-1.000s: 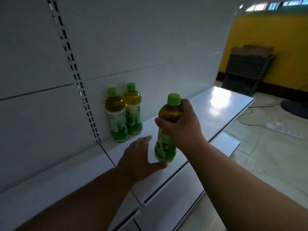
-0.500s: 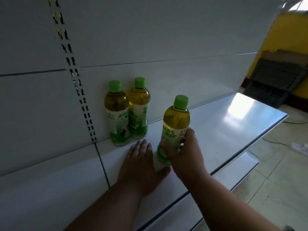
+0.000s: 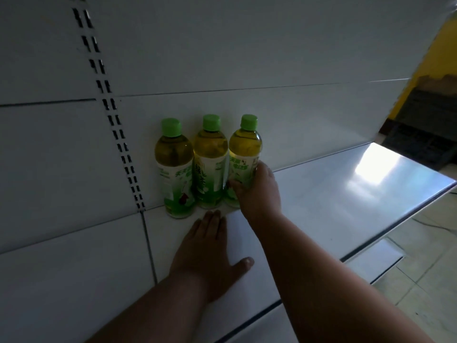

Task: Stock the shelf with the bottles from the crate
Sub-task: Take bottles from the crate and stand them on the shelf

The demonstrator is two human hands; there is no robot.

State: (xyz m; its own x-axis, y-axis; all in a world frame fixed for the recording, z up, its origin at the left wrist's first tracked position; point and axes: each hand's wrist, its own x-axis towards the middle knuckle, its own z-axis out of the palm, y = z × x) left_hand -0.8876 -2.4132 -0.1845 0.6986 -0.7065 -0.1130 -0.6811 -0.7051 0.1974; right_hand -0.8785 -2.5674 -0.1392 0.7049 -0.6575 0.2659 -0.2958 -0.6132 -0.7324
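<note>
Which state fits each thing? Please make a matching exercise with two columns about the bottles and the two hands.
Things:
1. rightmost bottle
2. leftmost bottle
3. left hand
4. shelf

States:
A. lies flat on the shelf, fingers straight
B. stands free beside the slotted upright
C. is gripped low by the right hand
D. reflects bright light at its far end

Pairs: 1-C, 2-B, 3-A, 4-D

The three green-capped tea bottles [image 3: 207,167] carried white-and-green labels printed with Chinese characters — the middle one showed "绿茶" running downward — the rest too blurred to read.
</note>
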